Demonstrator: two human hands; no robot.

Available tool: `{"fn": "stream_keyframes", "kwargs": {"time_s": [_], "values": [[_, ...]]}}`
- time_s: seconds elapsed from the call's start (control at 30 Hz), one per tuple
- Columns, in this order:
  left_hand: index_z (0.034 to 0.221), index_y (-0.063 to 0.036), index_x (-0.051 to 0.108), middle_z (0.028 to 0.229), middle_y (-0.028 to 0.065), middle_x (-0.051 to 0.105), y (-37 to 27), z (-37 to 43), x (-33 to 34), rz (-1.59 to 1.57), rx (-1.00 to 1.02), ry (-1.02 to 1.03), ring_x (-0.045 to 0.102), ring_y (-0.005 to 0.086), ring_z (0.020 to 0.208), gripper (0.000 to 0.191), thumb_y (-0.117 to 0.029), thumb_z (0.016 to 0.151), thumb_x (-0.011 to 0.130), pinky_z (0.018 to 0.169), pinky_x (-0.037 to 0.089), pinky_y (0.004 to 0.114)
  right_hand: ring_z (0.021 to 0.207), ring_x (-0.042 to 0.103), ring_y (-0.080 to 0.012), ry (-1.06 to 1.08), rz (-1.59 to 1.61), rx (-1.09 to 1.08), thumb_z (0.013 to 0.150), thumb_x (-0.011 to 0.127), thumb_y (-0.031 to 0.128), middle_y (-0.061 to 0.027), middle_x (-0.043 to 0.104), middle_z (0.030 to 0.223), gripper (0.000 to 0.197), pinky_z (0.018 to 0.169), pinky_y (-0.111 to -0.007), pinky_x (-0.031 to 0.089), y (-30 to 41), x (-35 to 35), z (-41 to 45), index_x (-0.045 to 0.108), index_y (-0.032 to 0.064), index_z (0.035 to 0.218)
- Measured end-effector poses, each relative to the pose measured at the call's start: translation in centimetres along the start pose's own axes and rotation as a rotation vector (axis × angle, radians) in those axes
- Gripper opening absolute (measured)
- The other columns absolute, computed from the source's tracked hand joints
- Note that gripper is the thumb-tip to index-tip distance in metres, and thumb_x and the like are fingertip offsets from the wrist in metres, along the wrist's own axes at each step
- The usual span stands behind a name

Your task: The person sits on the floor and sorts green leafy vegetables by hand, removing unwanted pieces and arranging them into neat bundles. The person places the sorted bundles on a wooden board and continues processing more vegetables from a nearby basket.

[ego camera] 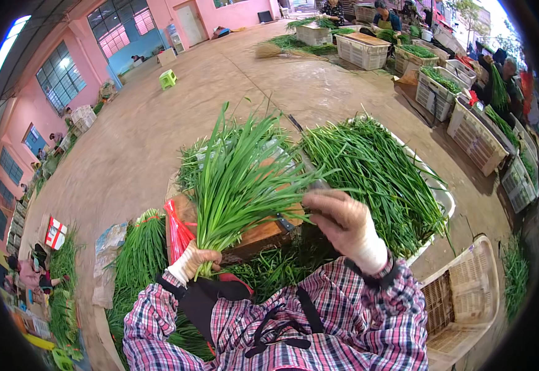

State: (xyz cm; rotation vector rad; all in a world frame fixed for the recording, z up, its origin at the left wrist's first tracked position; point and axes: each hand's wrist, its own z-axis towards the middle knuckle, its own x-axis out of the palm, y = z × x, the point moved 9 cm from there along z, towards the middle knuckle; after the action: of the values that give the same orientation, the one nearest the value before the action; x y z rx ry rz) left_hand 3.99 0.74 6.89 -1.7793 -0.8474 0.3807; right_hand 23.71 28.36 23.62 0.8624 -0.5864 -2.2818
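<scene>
My left hand [200,257] grips the pale lower ends of a bunch of Chinese chives [237,190], long flat green leaves that fan up and to the right. My right hand [341,225], blurred by motion, is beside the leaf tips; whether it pinches any leaf cannot be made out. Under the bunch is a wooden board [258,234], partly hidden, with a black riveted handle [285,222] on it. Red plastic ties [177,234] hang at the board's left edge. White tape wraps both wrists.
A white crate [443,199] heaped with loose chives [371,176] stands right of the board. Tied chives [142,246] lie at left. An upturned plastic basket [464,297] is at lower right. A green stool [168,79] stands farther off; people work among crates [362,53] beyond.
</scene>
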Motion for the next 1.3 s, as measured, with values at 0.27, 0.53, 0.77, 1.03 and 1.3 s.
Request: {"fn": "stream_keyframes", "kwargs": {"time_s": [0.27, 0.53, 0.77, 1.03, 1.3], "values": [[0.102, 0.0041, 0.065, 0.080, 0.0120, 0.070, 0.2, -2.1, 0.0, 0.132, -0.079, -0.021, 0.070, 0.0208, 0.068, 0.031, -0.003, 0.076, 0.080, 0.065, 0.060, 0.035, 0.083, 0.069, -0.0295, 0.300, -0.599, -0.128, 0.085, 0.064, 0.011, -0.0086, 0.061, 0.123, 0.039, 0.065, -0.041, 0.057, -4.4, 5.3, 5.5, 0.056, 0.0103, 0.124], [0.114, 0.0008, 0.063, 0.085, 0.0113, 0.069, 0.9, -2.9, -1.7, 0.091, -0.122, -0.021, 0.070, 0.0220, 0.067, 0.046, 0.003, 0.072, 0.082, 0.060, 0.060, 0.033, 0.079, 0.066, -0.0309, 0.368, -0.096, -0.040, 0.081, 0.074, 0.017, -0.0122, 0.065, 0.081, 0.011, 0.072, -0.041, 0.053, -5.7, 4.3, 3.8, 0.072, 0.0095, 0.088], [0.116, 0.0013, 0.062, 0.084, 0.0127, 0.069, 0.9, -3.2, -1.7, 0.173, -0.104, 0.033, 0.071, 0.0220, 0.069, 0.047, -0.004, 0.075, 0.083, 0.063, 0.060, 0.034, 0.080, 0.066, -0.0184, 0.282, 1.059, 0.120, 0.088, 0.070, 0.030, -0.0123, 0.072, 0.092, 0.034, 0.073, -0.031, 0.052, -1.6, -1.1, 0.8, 0.075, -0.0033, 0.091], [0.113, 0.0002, 0.063, 0.085, 0.0113, 0.070, 1.1, -4.5, -0.7, 0.157, -0.159, 0.093, 0.070, 0.0217, 0.068, 0.043, -0.003, 0.075, 0.082, 0.062, 0.058, 0.034, 0.060, 0.061, -0.0096, -0.027, 0.575, 0.740, 0.096, 0.064, 0.020, -0.0038, 0.070, 0.083, 0.040, 0.054, -0.025, 0.048, -12.0, -1.6, 1.7, 0.063, 0.0021, 0.131], [0.113, 0.0024, 0.064, 0.085, 0.0123, 0.071, 1.2, -5.5, 0.6, 0.241, -0.166, 0.142, 0.070, 0.0208, 0.068, 0.042, 0.002, 0.074, 0.079, 0.061, 0.058, 0.032, 0.051, 0.055, -0.0110, -0.050, 0.615, 0.907, 0.091, 0.071, 0.023, -0.0050, 0.067, 0.071, 0.055, 0.045, -0.025, 0.042, -20.7, 5.2, 1.6, 0.055, 0.0000, 0.138]]}}
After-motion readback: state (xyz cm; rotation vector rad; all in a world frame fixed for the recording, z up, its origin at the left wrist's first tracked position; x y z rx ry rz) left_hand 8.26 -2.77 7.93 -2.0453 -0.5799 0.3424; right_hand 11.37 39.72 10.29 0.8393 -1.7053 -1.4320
